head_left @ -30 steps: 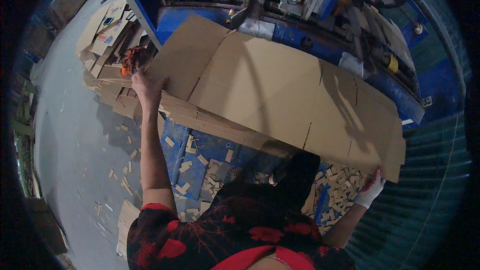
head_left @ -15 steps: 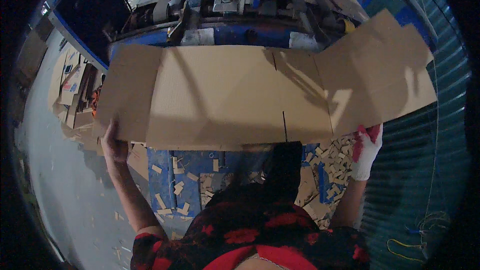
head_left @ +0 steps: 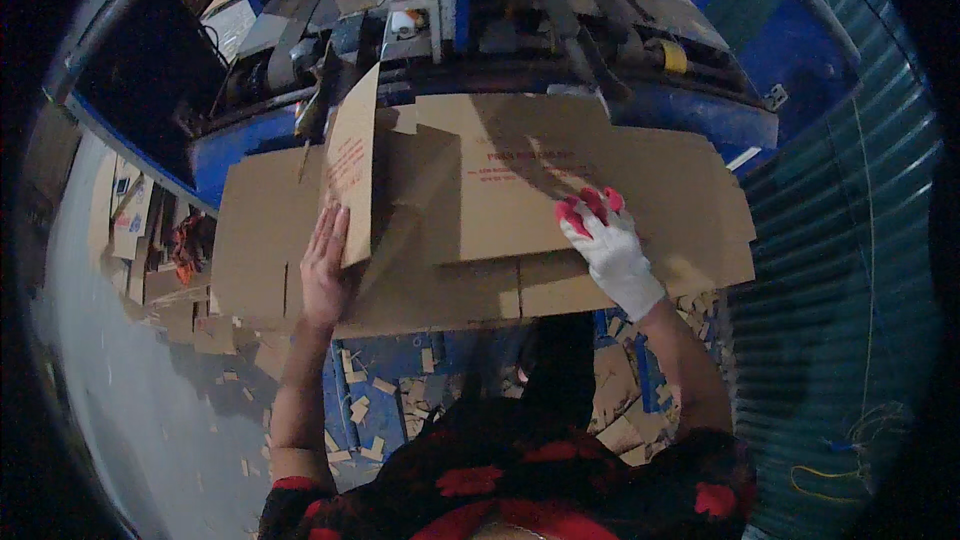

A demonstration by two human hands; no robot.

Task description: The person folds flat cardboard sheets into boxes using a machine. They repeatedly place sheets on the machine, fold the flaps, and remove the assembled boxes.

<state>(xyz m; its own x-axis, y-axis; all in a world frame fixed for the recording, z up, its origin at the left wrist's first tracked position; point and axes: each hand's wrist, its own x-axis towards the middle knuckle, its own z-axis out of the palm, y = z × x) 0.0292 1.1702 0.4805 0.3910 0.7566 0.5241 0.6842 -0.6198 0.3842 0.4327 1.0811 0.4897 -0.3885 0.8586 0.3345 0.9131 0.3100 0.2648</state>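
A wide brown cardboard sheet (head_left: 480,305) lies in front of me, partly folded over itself. Its right panel (head_left: 530,200), with red print, is laid down flat over the middle. On the left, a flap (head_left: 355,170) stands steeply upright. My bare left hand (head_left: 325,265) rests against the outer side of that flap, fingers straight and close together; its thumb is not clearly visible. My right hand (head_left: 605,245), in a white glove with red fingertips, presses on the folded-down panel with its fingers slightly apart.
A blue machine (head_left: 690,110) with rollers and belts stands just beyond the cardboard. Small cardboard scraps (head_left: 360,405) litter the blue surface below and the floor. Stacked cardboard (head_left: 150,240) lies at the left; a green corrugated wall (head_left: 830,270) rises at the right.
The sheet, held spread out by both ends before, is now down with its right panel folded inward and the left flap raised. Both hands have moved inward.
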